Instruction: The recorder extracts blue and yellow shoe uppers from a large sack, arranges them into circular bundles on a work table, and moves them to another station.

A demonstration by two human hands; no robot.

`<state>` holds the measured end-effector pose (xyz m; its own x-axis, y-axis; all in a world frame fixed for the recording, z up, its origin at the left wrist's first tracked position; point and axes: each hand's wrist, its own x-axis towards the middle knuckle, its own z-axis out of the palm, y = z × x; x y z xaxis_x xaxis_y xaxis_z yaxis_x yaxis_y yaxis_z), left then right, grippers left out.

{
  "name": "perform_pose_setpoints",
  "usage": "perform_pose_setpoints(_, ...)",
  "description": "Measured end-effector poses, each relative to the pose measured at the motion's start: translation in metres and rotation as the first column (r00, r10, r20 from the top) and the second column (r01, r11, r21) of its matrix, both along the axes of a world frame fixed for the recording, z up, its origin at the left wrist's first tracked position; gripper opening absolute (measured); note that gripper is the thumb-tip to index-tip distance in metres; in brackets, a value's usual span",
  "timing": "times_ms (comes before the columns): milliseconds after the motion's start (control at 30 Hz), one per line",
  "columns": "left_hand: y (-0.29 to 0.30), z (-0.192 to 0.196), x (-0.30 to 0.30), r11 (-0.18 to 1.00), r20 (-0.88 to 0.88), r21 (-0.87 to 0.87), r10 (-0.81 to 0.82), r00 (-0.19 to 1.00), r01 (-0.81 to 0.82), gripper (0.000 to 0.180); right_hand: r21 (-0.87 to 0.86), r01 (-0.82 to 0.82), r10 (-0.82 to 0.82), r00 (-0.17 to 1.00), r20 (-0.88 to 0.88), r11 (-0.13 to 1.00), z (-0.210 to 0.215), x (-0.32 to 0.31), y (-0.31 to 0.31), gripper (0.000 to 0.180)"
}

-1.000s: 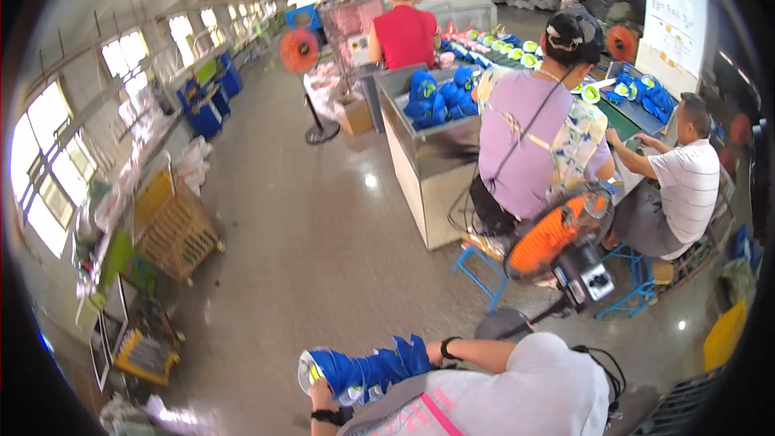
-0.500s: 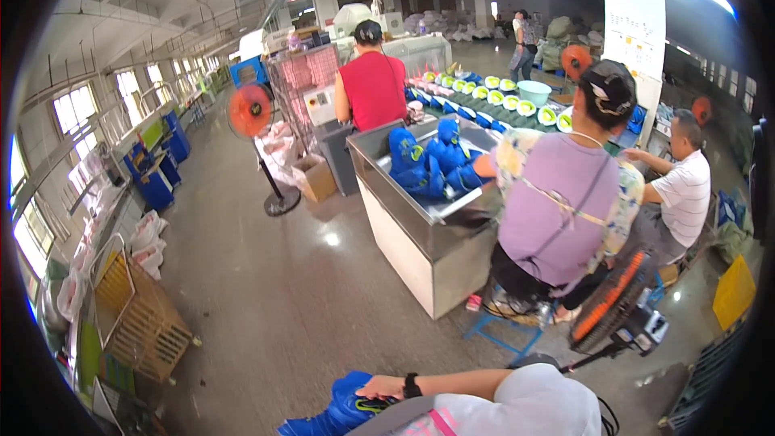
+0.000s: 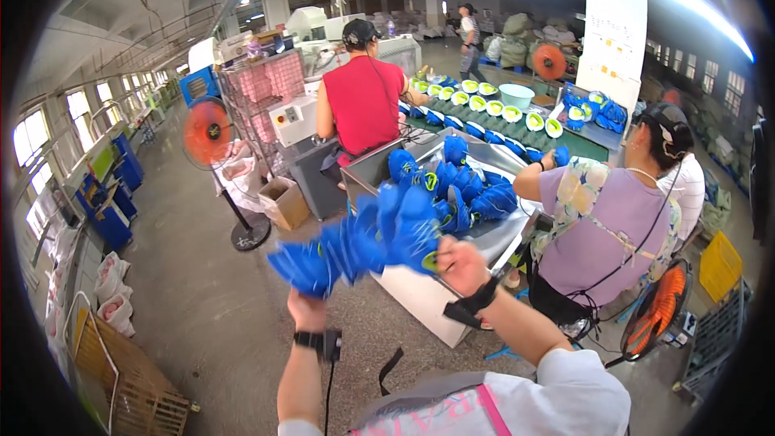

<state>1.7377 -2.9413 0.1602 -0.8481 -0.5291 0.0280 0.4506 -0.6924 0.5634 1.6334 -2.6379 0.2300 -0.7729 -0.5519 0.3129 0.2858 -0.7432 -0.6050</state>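
Blue stack in both hands, near side of bin

Blue stack (image 3: 379, 230), blurred, is held up at the bin's (image 3: 424, 299) near left corner; can't tell if it's over the rim. Right hand (image 3: 462, 266) pinches the stack's right end. Left hand (image 3: 307, 311) is under its left end, fingers mostly hidden, can't tell how closed. Bin: loose heap of blue pieces (image 3: 492, 200). Left of bin: open carton (image 3: 291, 210), contents unclear. Beyond bin: aqua basin (image 3: 517, 97), contents unclear. Far left of bin: white sacks (image 3: 115, 274), pink stuff inside.
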Motion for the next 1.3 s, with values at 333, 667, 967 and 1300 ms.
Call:
perform_pose_setpoints(333,0.073,0.07,-0.28,0.922,-0.277,0.104,-0.333,0.901,0.372,0.048,-0.393,0.227,-0.284,0.954,-0.094,0.891,0.002,-0.154,0.076,0.03)
perform_pose_setpoints(667,0.064,0.005,-0.472,0.524,-0.199,-0.852,-0.335,0.921,0.006,0.042,-0.466,0.388,-0.509,0.845,-0.165,0.795,-0.008,-0.241,0.095,0.028)
perform_pose_setpoints(967,0.045,-0.079,-0.605,0.51,0.519,-0.411,-0.551,0.654,0.756,0.021,0.678,0.526,-0.062,0.765,-0.641,-0.513,-0.128,-0.293,0.082,0.024)
perform_pose_setpoints(1300,0.05,-0.038,-0.624,0.527,0.139,-0.829,-0.132,0.981,0.188,0.024,0.835,0.311,-0.276,0.842,-0.463,-0.453,-0.092,-0.244,0.054,0.025)
